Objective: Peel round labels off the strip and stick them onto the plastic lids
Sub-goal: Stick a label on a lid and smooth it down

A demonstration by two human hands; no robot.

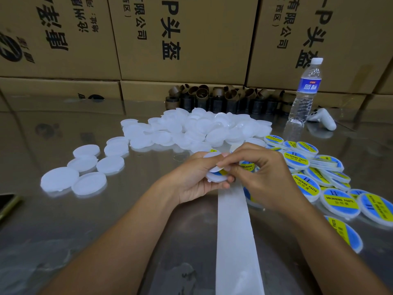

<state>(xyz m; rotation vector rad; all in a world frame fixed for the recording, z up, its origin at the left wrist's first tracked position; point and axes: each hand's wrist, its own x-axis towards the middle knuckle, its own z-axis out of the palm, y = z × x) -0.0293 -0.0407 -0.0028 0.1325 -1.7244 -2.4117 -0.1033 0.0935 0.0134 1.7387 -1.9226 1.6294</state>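
My left hand (194,180) grips a white plastic lid (212,176) at the middle of the table. A round blue and yellow label (221,171) lies half curled over that lid, and my right hand (258,173) pinches its edge against it. The white backing strip (235,237) runs from under my hands toward the near edge. Another label on the strip (247,165) shows under my right fingers. Bare white lids (191,128) are heaped behind my hands, with a few more spread at the left (89,165). Labelled lids (323,179) lie piled at the right.
A water bottle (306,90) stands at the back right beside a white controller (324,120). Brown cardboard cores (229,99) line the back in front of stacked cartons (180,39). A phone's corner (6,203) lies at the left edge of the shiny metal table (63,241).
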